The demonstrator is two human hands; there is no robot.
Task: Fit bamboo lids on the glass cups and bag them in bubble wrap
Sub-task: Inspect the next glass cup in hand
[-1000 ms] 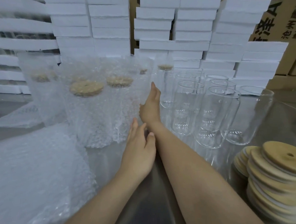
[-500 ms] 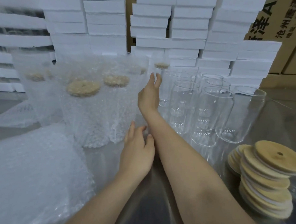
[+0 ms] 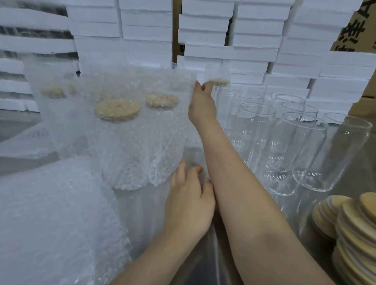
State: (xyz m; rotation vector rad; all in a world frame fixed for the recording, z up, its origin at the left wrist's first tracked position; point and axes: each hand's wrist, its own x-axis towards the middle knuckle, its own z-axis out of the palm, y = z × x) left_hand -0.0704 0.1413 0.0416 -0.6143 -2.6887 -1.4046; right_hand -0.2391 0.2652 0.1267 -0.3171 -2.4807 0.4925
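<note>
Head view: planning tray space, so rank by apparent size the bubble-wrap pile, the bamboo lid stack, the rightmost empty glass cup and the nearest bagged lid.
1. Flat pile of clear bubble-wrap bags.
2. Stack of round bamboo lids and rightmost clear glass cup: alike; stack nearer, cropped.
3. Round bamboo lid in nearest bagged cup.

Your bagged cups (image 3: pixel 117 124) stand left of centre, with the bare glass cups (image 3: pixel 292 148) to their right and your right hand (image 3: pixel 201 108) between the two groups. Lids (image 3: pixel 357 236) are stacked near you on the right, and bubble wrap (image 3: pixel 35 216) lies near you on the left. Boxes (image 3: pixel 145 29) are stacked behind everything.
</note>
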